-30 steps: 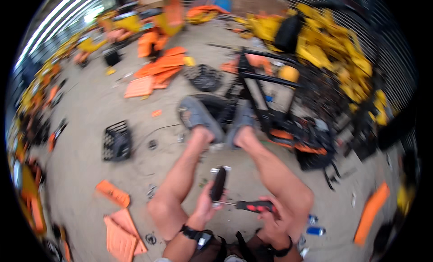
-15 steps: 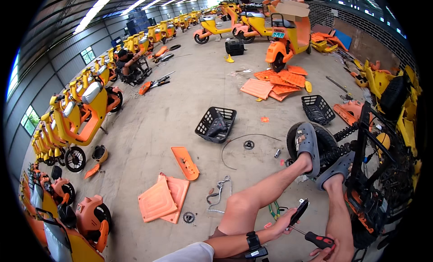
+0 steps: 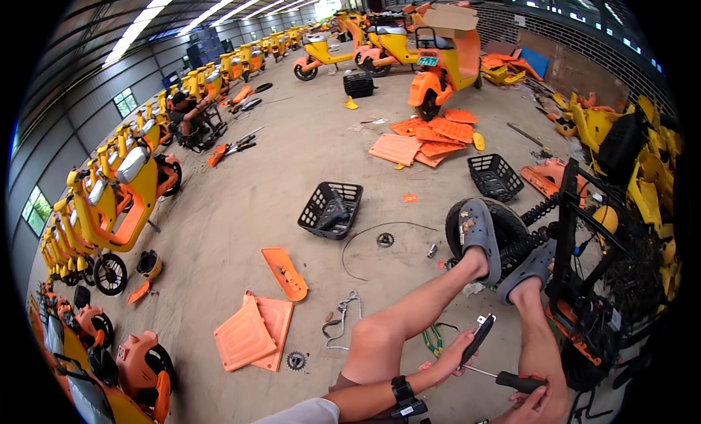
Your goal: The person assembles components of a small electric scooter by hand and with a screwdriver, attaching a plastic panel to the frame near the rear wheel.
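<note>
My left hand [image 3: 454, 357] is closed around a slim black part [image 3: 479, 339] with a small metal piece at its upper end. What the part is I cannot make out. In my right hand [image 3: 531, 405] is a screwdriver [image 3: 519, 382] with a dark handle. Its shaft points left, and the tip meets the lower end of the black part or lies just beside it. Both hands are between my bent legs, above the floor. Green-handled pliers [image 3: 433, 342] lie just beyond my left hand.
My clogs [image 3: 480, 230] rest against a wheel [image 3: 455, 223] of a stripped black frame [image 3: 566, 241]. A black basket [image 3: 330, 211] holds a power drill. Orange panels [image 3: 252, 333], a sprocket [image 3: 385, 240] and a cable lie about. Scooters [image 3: 117, 198] line the left, where a person [image 3: 191, 121] sits working.
The whole view has shifted a little left. The screwdriver's handle has turned in my right hand, showing less red. The black part now stands slightly more upright in my left hand.
</note>
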Available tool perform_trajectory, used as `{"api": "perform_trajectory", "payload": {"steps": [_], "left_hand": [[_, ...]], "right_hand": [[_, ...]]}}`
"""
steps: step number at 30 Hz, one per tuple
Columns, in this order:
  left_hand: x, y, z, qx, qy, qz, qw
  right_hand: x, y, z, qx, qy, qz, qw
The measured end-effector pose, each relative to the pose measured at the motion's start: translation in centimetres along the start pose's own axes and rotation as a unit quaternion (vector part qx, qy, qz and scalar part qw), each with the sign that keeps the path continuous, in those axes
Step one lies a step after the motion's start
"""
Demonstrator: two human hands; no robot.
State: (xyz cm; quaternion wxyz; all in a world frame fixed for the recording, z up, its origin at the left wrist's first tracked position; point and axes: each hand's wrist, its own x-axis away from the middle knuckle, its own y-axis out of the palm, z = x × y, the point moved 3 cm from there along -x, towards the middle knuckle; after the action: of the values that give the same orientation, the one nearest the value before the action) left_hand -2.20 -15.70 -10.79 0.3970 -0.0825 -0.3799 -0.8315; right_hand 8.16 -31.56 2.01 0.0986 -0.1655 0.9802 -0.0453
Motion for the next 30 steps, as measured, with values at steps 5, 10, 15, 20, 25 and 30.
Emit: {"api": "perform_trajectory", "payload": {"steps": [5,10,15,20,25,30], "left_hand": [[-0.2,-0.2,0.2,0.049,-0.038,-0.054,0.997],[0.5,-0.1,1.3,0.104,-0.142,-0.070,0.982],[0.9,1.2,2.1,0.057,-0.105,-0.137,0.983],[1.0,1.8,2.2,0.077,-0.075,-0.084,0.991],[1.2,1.2,2.5,0.096,-0.073,-0.107,0.987],[0.9,1.0,2.5,0.080,-0.047,-0.104,0.990]], "right_hand": [[0.0,0.1,1.5,-0.106,-0.079,-0.077,0.988],[0.2,-1.9,1.3,-0.126,-0.061,0.008,0.990],[-0.7,-3.3,0.9,-0.141,-0.122,0.048,0.981],[-0.8,-2.8,1.1,-0.188,-0.129,0.022,0.973],[-0.5,-2.7,2.5,-0.187,-0.129,-0.017,0.974],[-0.3,-1.8,3.4,-0.195,-0.107,-0.032,0.974]]}}
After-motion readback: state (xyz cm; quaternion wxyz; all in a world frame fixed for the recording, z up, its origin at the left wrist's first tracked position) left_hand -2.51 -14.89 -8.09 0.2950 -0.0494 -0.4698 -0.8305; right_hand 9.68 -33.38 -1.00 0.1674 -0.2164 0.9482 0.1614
